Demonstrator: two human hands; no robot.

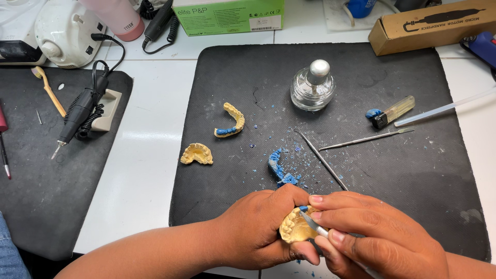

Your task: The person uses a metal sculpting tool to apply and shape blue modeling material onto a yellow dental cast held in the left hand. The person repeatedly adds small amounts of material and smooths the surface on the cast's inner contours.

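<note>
A yellow dental cast (295, 227) is gripped in the left hand (258, 230) over the near edge of the black mat (413, 170). A thin metal carving tool (313, 225) is pinched by the right hand (380, 237), its tip apparently touching the cast's teeth.

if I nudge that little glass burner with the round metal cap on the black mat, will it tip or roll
The small clear glass burner with a domed metal cap looks squat and wide-based, so it would probably slide rather than tip. It stands upright on the black mat, so rolling seems unlikely. Being glass, it is likely fragile and smooth to grip.
</note>
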